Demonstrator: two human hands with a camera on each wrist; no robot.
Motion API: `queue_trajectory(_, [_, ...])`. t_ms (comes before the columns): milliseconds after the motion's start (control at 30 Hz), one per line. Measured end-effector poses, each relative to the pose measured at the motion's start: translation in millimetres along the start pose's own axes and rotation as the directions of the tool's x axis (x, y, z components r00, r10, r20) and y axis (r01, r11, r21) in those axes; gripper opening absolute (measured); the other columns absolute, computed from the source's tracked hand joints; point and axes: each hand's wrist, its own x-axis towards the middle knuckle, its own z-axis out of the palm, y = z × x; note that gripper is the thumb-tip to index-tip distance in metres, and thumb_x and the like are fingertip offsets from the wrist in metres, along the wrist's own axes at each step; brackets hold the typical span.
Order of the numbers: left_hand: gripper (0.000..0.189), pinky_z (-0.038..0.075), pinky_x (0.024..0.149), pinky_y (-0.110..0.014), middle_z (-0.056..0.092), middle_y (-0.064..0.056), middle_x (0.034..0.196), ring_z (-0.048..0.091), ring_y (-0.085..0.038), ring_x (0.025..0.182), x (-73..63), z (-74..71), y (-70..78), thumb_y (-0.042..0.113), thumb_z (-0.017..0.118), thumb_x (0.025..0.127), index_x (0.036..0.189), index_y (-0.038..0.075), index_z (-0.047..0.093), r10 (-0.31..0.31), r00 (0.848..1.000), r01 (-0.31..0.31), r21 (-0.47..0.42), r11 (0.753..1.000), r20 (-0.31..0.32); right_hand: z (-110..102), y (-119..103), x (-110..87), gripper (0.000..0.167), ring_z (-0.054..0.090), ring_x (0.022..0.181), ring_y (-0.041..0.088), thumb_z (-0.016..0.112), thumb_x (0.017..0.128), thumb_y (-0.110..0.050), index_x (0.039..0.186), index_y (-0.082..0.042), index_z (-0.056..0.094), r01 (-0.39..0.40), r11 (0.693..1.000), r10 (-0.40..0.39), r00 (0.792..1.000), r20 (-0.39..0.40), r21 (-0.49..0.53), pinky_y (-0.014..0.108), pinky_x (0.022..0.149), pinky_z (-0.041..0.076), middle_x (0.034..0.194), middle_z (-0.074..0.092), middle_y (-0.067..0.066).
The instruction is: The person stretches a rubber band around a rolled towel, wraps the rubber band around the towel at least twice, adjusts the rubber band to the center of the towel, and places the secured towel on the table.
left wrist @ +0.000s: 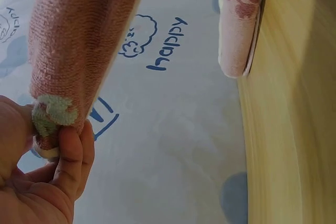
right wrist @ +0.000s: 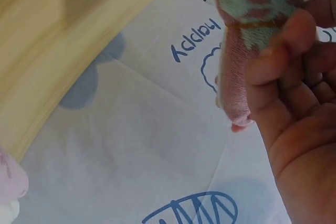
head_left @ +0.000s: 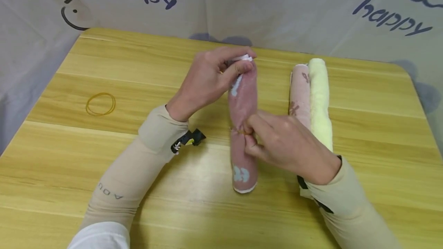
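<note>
A rolled dusty-pink towel [head_left: 243, 101] with pale blue patterns points away from me, its near end low over the table. My left hand [head_left: 209, 78] grips its far end between thumb and fingers; the left wrist view shows the fingertips around the roll's end [left wrist: 55, 114]. About the roll's middle runs a thin yellowish rubber band [head_left: 238, 130], which cinches the fabric. My right hand [head_left: 287, 141] pinches that band at the towel's right side. The right wrist view shows the band [right wrist: 254, 24] crossing the roll just by the thumb and fingertips.
Another rubber band [head_left: 101, 115] lies on the left of the wooden table [head_left: 62, 153]. To the right, a light pink rolled towel [head_left: 300, 87] and a pale yellow rolled towel [head_left: 320, 95] lie side by side, partly behind my right hand. A printed cloth [head_left: 277, 14] hangs behind the table.
</note>
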Motion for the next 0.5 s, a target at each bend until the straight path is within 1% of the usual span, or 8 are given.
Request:
queue_trajectory(100, [0.025,0.059,0.076,-0.026,0.079,-0.008,0.116,0.074,-0.015,0.087,0.5,0.9,-0.4,0.018,0.068,0.100,0.121,0.007,0.075,-0.002,1.000,0.001,0.017,1.000,0.026,-0.1,-0.3,-1.2,0.016,0.042,0.056,0.004,0.067,0.079,0.001,0.082,-0.008,0.055,0.001,1.000,-0.001,1.000,0.018,0.001,0.016,0.045,0.034,0.071,0.053,-0.003])
queue_trajectory(233, [0.026,0.057,0.076,-0.025,0.079,-0.007,0.117,0.073,-0.013,0.087,0.7,1.1,-0.3,0.021,0.067,0.101,0.122,0.010,0.076,-0.024,0.998,0.021,0.045,0.999,0.056,0.1,-0.7,-1.9,0.015,0.042,0.056,0.003,0.068,0.080,0.000,0.083,-0.008,0.055,0.001,1.000,-0.001,1.000,0.025,-0.009,0.016,0.045,0.035,0.071,0.053,-0.003])
queue_trajectory(400, [0.025,0.056,0.074,-0.025,0.079,-0.006,0.117,0.072,-0.012,0.083,0.4,0.4,-1.1,0.022,0.066,0.101,0.122,0.011,0.076,-0.034,0.997,0.030,0.056,0.998,0.070,2.3,-0.9,-2.2,0.013,0.041,0.054,0.003,0.066,0.081,0.000,0.082,-0.008,0.056,-0.006,1.000,0.006,1.000,0.013,-0.028,0.016,0.044,0.032,0.068,0.052,-0.003])
queue_trajectory(500, [0.025,0.055,0.073,-0.025,0.079,-0.006,0.116,0.070,-0.012,0.082,0.4,0.4,-1.8,0.022,0.065,0.102,0.122,0.011,0.076,-0.033,0.997,0.029,0.062,0.998,0.070,4.3,-0.8,-2.7,0.012,0.040,0.054,0.004,0.066,0.083,-0.001,0.083,-0.008,0.056,-0.015,0.999,0.016,1.000,0.024,-0.032,0.016,0.045,0.032,0.069,0.052,-0.003])
